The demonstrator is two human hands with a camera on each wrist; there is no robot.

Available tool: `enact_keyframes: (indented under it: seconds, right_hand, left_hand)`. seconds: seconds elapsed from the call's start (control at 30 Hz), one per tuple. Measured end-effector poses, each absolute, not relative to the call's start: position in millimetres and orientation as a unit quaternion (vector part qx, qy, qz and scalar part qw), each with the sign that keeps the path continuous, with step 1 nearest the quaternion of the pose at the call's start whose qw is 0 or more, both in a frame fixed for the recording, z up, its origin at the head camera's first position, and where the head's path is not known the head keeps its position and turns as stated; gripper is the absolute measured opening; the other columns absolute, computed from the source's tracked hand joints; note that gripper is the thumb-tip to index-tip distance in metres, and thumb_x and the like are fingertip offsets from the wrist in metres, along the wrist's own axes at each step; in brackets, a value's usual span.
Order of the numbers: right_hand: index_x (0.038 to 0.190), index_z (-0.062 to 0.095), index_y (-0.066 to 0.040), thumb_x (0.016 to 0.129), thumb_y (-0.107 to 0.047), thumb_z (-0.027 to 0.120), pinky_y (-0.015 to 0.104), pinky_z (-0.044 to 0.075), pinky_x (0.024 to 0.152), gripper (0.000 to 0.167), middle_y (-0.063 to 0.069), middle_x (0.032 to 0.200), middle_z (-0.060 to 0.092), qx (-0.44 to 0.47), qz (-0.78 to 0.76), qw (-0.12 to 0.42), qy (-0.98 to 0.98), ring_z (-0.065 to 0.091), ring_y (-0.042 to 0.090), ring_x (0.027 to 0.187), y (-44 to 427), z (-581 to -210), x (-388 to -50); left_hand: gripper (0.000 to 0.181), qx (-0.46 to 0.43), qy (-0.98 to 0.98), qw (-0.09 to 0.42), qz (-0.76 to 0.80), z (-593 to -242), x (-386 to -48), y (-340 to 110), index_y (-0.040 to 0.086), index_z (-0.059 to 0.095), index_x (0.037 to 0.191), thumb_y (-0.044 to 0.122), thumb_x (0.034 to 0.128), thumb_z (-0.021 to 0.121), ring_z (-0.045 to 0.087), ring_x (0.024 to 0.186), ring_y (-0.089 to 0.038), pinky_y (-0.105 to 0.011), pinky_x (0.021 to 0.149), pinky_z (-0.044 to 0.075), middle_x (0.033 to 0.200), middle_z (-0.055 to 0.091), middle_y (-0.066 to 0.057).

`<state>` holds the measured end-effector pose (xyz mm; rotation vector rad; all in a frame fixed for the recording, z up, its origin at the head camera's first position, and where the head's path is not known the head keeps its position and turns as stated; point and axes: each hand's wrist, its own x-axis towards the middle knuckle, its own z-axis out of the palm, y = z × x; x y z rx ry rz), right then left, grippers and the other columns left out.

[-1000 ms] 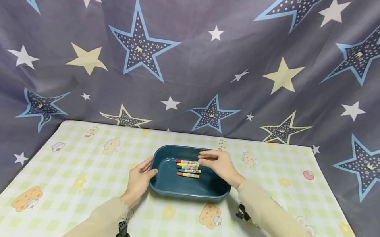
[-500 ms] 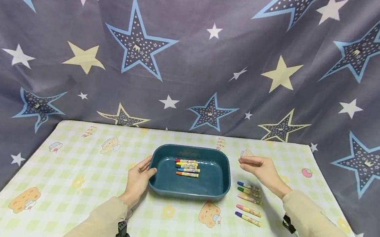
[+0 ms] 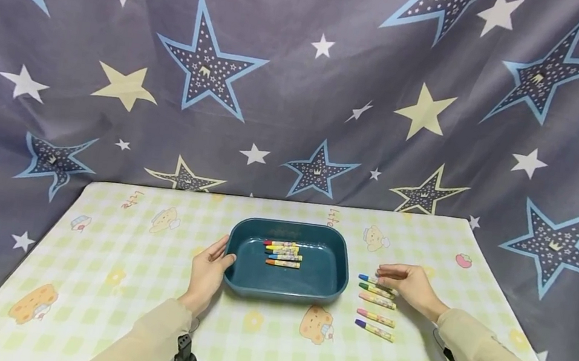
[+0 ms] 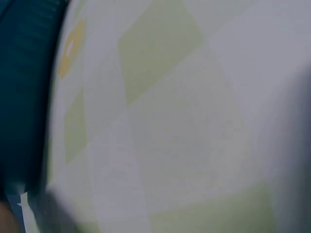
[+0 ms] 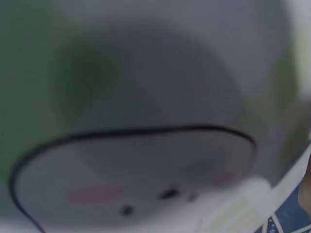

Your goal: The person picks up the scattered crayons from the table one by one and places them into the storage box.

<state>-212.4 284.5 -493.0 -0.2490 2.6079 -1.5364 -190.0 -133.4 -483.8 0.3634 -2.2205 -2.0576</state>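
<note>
In the head view, my left hand grips the left rim of a dark teal plastic box, its thumb over the rim. Several crayons lie inside, including a red crayon at the back and an orange crayon at the front. To the right of the box, my right hand pinches a blue crayon, whose rear part the fingers cover. Below it in the row are a green crayon, an orange-tipped crayon, a pink crayon and a dark blue crayon.
A green checked cloth with cartoon prints covers the table. Behind it hangs a grey curtain with stars. The box's side edges the left wrist view; the right wrist view holds mostly shaded, blurred cloth.
My right hand has gone from above the box, where it held nothing visible, out to the right and down onto the blue crayon. My left hand stays on the rim.
</note>
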Motion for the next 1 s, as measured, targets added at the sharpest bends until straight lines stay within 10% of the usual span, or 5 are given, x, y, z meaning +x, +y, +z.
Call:
enact_keyframes:
  seconds: [1.0]
  right_hand:
    - [0.093, 0.073, -0.004, 0.077, -0.008, 0.071, 0.025, 0.057, 0.069, 0.017, 0.012, 0.094, 0.071, -0.138, -0.375, -0.055, 0.915, 0.068, 0.02, 0.081, 276.7, -486.4, -215.2]
  left_hand:
    - [0.05, 0.107, -0.721, 0.061, -0.682, -484.8, -187.6, -134.5, 0.005, 0.047, 0.134, 0.003, 0.0852, 0.058, 0.044, 0.127, -0.026, -0.029, 0.103, 0.04, 0.136, 0.048, -0.014]
